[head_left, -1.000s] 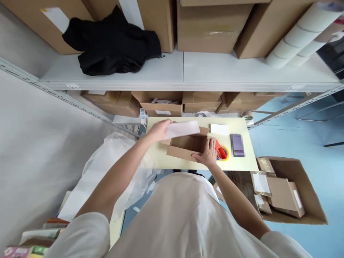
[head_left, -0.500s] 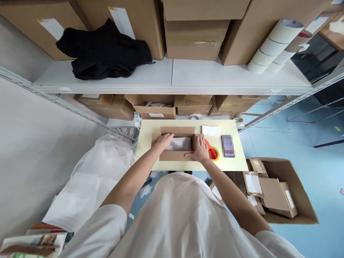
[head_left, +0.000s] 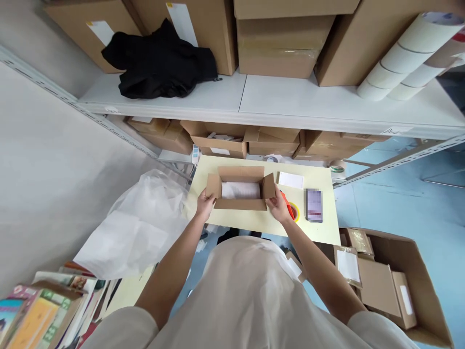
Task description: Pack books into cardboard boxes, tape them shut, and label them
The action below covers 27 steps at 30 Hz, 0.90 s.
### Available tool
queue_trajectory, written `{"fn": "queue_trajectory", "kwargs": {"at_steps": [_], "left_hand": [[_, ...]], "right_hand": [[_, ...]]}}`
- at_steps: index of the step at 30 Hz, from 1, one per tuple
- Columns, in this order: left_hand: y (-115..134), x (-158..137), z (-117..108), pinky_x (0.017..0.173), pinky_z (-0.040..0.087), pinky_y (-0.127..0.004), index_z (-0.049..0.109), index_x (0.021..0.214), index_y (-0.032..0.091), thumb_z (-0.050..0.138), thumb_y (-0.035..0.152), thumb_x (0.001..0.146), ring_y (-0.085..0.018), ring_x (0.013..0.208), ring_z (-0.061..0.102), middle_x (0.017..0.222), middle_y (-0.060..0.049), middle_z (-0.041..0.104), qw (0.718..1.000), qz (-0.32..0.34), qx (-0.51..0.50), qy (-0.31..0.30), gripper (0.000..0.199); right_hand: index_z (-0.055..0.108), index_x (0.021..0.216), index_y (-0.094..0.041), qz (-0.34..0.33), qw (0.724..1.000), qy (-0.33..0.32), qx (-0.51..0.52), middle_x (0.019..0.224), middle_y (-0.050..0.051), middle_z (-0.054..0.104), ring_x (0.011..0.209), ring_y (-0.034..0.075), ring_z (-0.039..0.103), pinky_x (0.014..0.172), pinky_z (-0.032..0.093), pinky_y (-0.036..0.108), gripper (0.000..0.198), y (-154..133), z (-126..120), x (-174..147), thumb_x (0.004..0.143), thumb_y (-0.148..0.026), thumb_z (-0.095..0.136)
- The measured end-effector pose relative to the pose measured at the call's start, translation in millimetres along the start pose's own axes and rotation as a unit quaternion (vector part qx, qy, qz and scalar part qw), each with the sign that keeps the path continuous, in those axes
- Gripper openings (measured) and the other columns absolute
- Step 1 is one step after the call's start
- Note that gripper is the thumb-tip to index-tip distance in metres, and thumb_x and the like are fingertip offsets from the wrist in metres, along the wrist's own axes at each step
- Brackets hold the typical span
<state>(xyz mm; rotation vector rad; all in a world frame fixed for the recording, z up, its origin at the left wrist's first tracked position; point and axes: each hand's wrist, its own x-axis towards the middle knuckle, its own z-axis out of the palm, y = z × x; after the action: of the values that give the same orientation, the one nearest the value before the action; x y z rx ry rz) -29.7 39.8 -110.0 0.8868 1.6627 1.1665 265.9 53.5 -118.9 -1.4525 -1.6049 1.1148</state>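
Observation:
A small open cardboard box [head_left: 240, 204] is between my hands over the pale yellow table, its flaps spread. Inside it lies something wrapped in white material [head_left: 240, 190]. My left hand [head_left: 205, 203] grips the box's left end, thumb at the side flap. At the right end, my right hand [head_left: 278, 205] is closed on the box by its side flap. Just beyond that hand, partly covered by it, are a red tape dispenser [head_left: 286, 201] and a yellow-edged tape roll [head_left: 297, 212].
On the table [head_left: 316, 235] lie white labels [head_left: 291, 180] and a phone-like object [head_left: 314, 205]. A shelf [head_left: 276, 99] with cartons stands behind. White plastic sheeting [head_left: 134, 228] is at left, books [head_left: 43, 310] at lower left, and a large carton of parcels [head_left: 423, 271] at right.
My left hand has moved from inside the box to its left end. My right hand has shifted from the right flap's top to its side. The side flaps now stand up more. The view has turned.

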Motion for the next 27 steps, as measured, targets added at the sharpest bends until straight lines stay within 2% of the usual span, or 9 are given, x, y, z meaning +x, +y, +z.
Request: {"fn": "queue_trajectory", "kwargs": {"at_steps": [4,8,11,14,18,21,23,25,27], "left_hand": [[-4,-2,9,0.085,0.052,-0.033,0.047,0.133,0.016,0.053,0.025,0.079,-0.019,0.089,0.067,0.109,-0.009,0.068,0.997,0.058,0.050,-0.003,0.055],[-6,-7,2,0.092,0.049,-0.033,0.040,0.140,0.013,0.052,0.026,0.083,-0.020,0.097,0.066,0.116,-0.011,0.066,0.977,0.107,0.184,-0.027,0.059],[-6,-10,-1,0.093,0.049,-0.034,0.039,0.140,0.013,0.049,0.029,0.085,-0.022,0.100,0.065,0.123,-0.013,0.062,0.951,0.148,0.267,-0.056,0.058],[-4,-13,-2,0.101,0.043,-0.037,0.035,0.142,0.013,0.044,0.032,0.088,-0.024,0.118,0.055,0.137,-0.014,0.051,0.917,0.200,0.332,-0.091,0.058],[5,-13,-10,0.112,0.027,-0.043,0.030,0.145,0.013,0.049,0.048,0.085,-0.029,0.141,0.022,0.153,-0.014,0.023,0.859,0.219,0.413,-0.208,0.071],[12,-9,-20,0.113,0.019,-0.048,0.022,0.147,0.013,0.061,0.064,0.070,-0.035,0.142,0.009,0.155,-0.017,0.012,0.801,0.211,0.469,-0.306,0.101],[14,-6,-26,0.113,0.015,-0.051,0.017,0.148,0.012,0.068,0.070,0.055,-0.038,0.142,0.006,0.155,-0.018,0.009,0.767,0.217,0.497,-0.343,0.121],[13,-4,-29,0.113,0.013,-0.051,0.016,0.149,0.014,0.069,0.071,0.053,-0.038,0.142,0.005,0.155,-0.017,0.010,0.755,0.224,0.510,-0.346,0.123],[8,-4,-29,0.114,0.014,-0.048,0.022,0.147,0.015,0.063,0.066,0.066,-0.034,0.143,0.006,0.155,-0.014,0.015,0.772,0.228,0.493,-0.329,0.104]], "right_hand": [[0.008,0.149,-0.024,-0.038,0.994,-0.079,-0.060,0.142,0.009,0.045,0.123,0.022,0.050,0.101,0.044,0.044,0.070,-11,-4,13,0.089,-0.031,0.041],[0.007,0.150,-0.024,-0.122,0.966,-0.155,-0.165,0.155,0.007,0.020,0.142,0.022,0.020,0.112,0.029,0.046,0.073,-15,-12,20,0.089,-0.036,0.045],[0.009,0.150,-0.021,-0.162,0.938,-0.223,-0.211,0.157,0.008,0.011,0.144,0.022,0.008,0.113,0.025,0.047,0.069,-15,-14,22,0.091,-0.039,0.040],[0.009,0.150,-0.017,-0.167,0.917,-0.267,-0.245,0.156,0.011,0.009,0.144,0.025,0.006,0.112,0.024,0.049,0.072,-17,-13,24,0.091,-0.046,0.039],[0.007,0.150,-0.017,-0.149,0.892,-0.329,-0.272,0.157,0.011,0.006,0.144,0.025,0.004,0.113,0.021,0.047,0.083,-21,-19,34,0.086,-0.057,0.043],[0.001,0.150,-0.018,-0.152,0.862,-0.393,-0.281,0.157,0.010,-0.002,0.144,0.027,-0.001,0.114,0.016,0.045,0.104,-22,-26,45,0.075,-0.064,0.056],[0.000,0.149,-0.018,-0.157,0.842,-0.423,-0.295,0.156,0.011,-0.005,0.143,0.030,-0.003,0.115,0.012,0.047,0.119,-23,-29,52,0.063,-0.064,0.067],[0.003,0.149,-0.017,-0.159,0.830,-0.437,-0.307,0.156,0.011,-0.004,0.143,0.033,-0.003,0.114,0.010,0.050,0.127,-24,-31,55,0.054,-0.062,0.074],[0.010,0.149,-0.016,-0.160,0.832,-0.438,-0.299,0.156,0.012,0.000,0.143,0.034,-0.001,0.114,0.011,0.050,0.125,-24,-33,57,0.053,-0.061,0.075]]}}
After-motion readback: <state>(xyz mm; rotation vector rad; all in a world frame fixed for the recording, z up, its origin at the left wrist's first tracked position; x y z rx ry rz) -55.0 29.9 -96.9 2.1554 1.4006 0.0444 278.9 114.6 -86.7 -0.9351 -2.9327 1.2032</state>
